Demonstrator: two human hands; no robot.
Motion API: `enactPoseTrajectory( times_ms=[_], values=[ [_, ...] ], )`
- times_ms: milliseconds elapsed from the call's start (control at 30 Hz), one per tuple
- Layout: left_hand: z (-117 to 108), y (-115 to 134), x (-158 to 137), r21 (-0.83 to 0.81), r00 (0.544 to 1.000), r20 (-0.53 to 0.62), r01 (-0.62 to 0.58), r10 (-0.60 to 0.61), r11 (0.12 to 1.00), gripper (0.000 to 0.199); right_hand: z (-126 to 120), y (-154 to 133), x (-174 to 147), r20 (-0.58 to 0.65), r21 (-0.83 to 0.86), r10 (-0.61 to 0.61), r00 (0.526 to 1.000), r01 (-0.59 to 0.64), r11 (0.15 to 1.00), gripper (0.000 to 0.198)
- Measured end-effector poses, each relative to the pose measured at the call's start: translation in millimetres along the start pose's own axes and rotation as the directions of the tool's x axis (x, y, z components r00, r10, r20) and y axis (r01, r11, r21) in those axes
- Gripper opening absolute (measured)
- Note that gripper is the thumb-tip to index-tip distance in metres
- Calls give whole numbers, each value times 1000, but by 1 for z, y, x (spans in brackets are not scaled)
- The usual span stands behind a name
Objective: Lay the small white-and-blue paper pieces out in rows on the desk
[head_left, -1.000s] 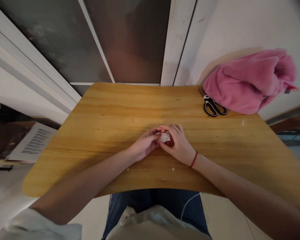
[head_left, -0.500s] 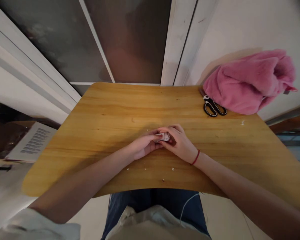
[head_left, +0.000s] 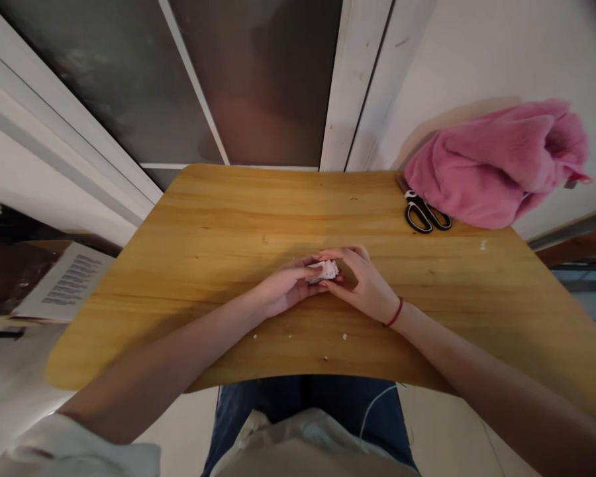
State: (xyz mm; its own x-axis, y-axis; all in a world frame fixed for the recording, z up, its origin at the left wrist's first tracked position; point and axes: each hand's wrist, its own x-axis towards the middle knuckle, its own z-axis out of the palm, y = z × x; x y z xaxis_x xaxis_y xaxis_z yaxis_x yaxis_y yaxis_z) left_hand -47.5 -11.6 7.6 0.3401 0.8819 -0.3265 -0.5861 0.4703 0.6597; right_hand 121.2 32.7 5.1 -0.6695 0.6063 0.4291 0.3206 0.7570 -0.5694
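Over the middle of the wooden table, a small stack of white paper pieces (head_left: pixel 328 270) lies in my left hand (head_left: pixel 287 286). The left thumb presses on top of it and the fingers support it from below. My right hand (head_left: pixel 365 281), with a red cord at the wrist, curves around the stack's right end. Its thumb is at the near side and its fingertips at the far side, with a gap between the palm and the stack. The stack's right end looks uneven and layered; its left part is hidden under the left thumb.
Black-handled scissors (head_left: pixel 427 215) lie at the back right of the table (head_left: pixel 238 218), partly under a pink plush cloth item (head_left: pixel 491 165). Small white scraps (head_left: pixel 344 336) dot the near tabletop. A cardboard box (head_left: pixel 72 285) stands beyond the left edge; a framed glass panel (head_left: pixel 278 86) rises behind.
My right hand has shifted slightly right, its fingers a little wider apart, so more of the stack's layered right end shows. My left hand keeps its hold almost unmoved.
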Motion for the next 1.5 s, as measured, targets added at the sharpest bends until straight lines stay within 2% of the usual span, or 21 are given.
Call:
enactPoseTrajectory(
  times_ms=[300,533,633,833,1033,1200,1500],
  values=[
    [-4,1,1,-50,1000,-8,1,-2,999,20,-2,3,0,-26,10,-30,999,30,999,38],
    [-5,1,1,-94,999,-37,17,-20,995,17,-5,1,1,-41,54,35,999,-33,998,47],
    [-4,0,1,-116,997,-68,19,-27,993,17,-5,2,1,-44,73,35,998,-31,997,48],
    [-6,0,2,-147,999,-52,0,-8,989,18,-5,3,0,-86,93,23,996,-15,996,48],
    [-6,3,3,-164,992,-127,-14,-7,986,19,-8,2,-1,-112,124,80,990,-66,990,43],
    [-7,5,3,-146,993,-115,-5,-12,989,18,-11,6,-1,-127,189,125,984,-100,977,39],
    [-9,6,4,-119,994,-107,-26,14,993,22,-12,9,-1,-189,260,144,971,-92,961,32]
  ],
)
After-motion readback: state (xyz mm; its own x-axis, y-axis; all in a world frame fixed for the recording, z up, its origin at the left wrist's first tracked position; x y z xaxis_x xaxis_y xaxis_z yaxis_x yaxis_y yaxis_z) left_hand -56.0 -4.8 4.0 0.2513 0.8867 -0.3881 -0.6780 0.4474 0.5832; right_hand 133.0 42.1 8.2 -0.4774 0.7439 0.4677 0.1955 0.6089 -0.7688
